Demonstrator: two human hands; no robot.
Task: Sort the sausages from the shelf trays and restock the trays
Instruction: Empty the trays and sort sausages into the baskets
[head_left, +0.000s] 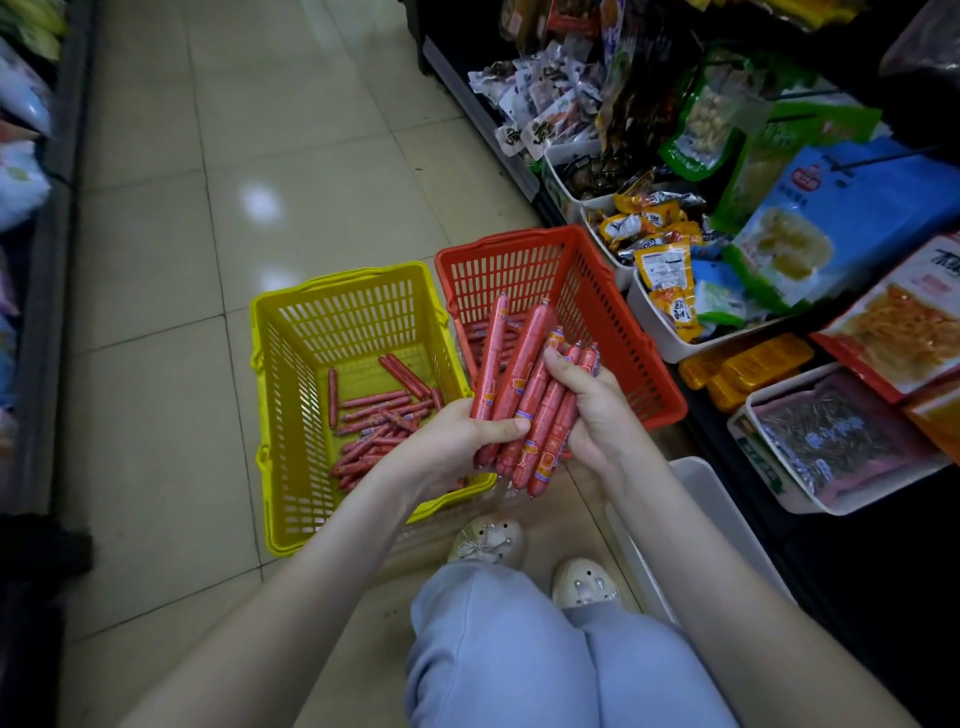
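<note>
Fingers (511, 428) of the left hand (457, 447) curl round a bundle of sausages (530, 400) above the yellow basket (291, 415) holding thin loose sausages (379, 421), while the right hand (597, 410) clasps the bundle's other side before the red basket (613, 312).

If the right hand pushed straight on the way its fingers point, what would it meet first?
The right hand is wrapped around the bundle of red wrapped sausages, fingers pointing leftward; past them it would likely meet the left hand. Depth unclear.
</note>
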